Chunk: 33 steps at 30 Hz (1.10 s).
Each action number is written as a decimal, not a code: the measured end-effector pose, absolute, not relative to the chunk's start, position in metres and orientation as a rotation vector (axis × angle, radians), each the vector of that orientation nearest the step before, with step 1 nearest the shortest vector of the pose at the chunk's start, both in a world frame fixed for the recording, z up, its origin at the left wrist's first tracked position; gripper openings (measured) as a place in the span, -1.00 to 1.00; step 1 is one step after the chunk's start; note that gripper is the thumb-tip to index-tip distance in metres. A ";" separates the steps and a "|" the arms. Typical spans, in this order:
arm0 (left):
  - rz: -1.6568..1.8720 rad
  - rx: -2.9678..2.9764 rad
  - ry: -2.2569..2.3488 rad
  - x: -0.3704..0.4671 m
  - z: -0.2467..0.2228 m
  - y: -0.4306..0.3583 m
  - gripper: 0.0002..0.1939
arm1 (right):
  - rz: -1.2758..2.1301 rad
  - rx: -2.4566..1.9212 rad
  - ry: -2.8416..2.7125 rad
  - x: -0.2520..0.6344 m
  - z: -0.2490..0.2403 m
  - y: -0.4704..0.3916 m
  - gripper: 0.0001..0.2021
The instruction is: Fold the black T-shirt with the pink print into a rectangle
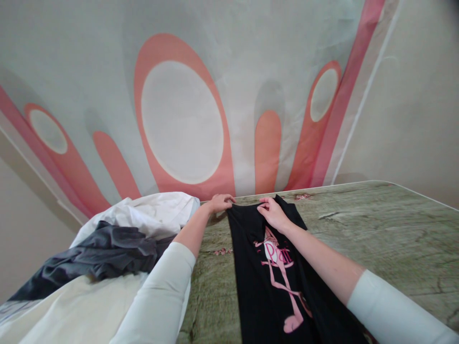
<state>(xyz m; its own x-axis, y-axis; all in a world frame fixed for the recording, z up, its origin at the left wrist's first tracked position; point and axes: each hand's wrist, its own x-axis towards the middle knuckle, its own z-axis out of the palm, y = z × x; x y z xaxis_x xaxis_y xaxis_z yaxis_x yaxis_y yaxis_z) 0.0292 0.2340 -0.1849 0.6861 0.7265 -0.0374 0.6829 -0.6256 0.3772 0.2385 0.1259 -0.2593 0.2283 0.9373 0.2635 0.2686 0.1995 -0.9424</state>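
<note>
A garment [251, 286] is laid on the table [387, 243], its far end set near the far edge; the left hand [220, 203] is placed at its far left corner, the right hand [273, 213] on its far end, further right. A clothes pile [118, 251] is situated to the left, partly covered by the left forearm; a wall hanging [251, 43] is positioned behind the table.

On the black garment [256, 282], a pink "P" [271, 254] reads clearly; the letters [285, 256] after it are unclear.
</note>
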 end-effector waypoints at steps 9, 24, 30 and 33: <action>0.264 2.558 1.050 0.024 -0.201 0.238 -0.67 | 0.627 -1.373 -1.306 0.240 -0.264 0.129 -0.71; 0.394 2.589 1.032 0.017 -0.209 0.229 -0.69 | 0.390 -1.404 -1.441 0.232 -0.253 0.118 -0.81; 0.544 2.565 1.030 0.017 -0.219 0.225 -0.69 | 0.182 -1.385 -1.586 0.229 -0.245 0.109 -0.80; 0.597 2.544 1.045 0.018 -0.223 0.225 -0.69 | 0.151 -1.418 -1.589 0.229 -0.247 0.109 -0.79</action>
